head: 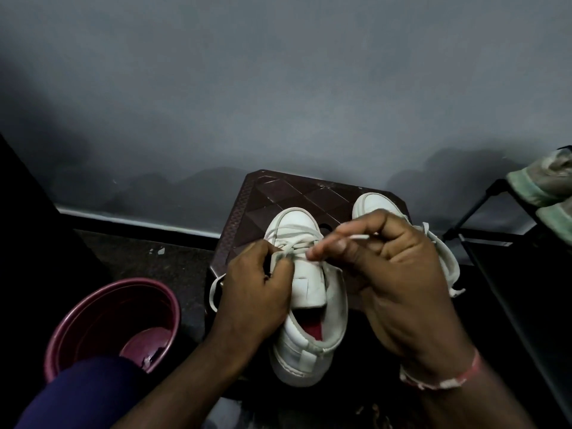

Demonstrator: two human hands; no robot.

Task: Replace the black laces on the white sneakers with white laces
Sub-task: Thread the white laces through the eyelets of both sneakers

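Dim stool [278, 196], second sneaker [373, 203] (mostly hidden)

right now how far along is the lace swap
Done: no black lace shows, and a white lace crosses the lower eyelets of the near sneaker. In hand: the left hand pinches that lace at an eyelet, the right hand pinches its tip. Left: the upper eyelets here; the far sneaker is mostly hidden, with lace hanging loose beside it, so its state is unclear.
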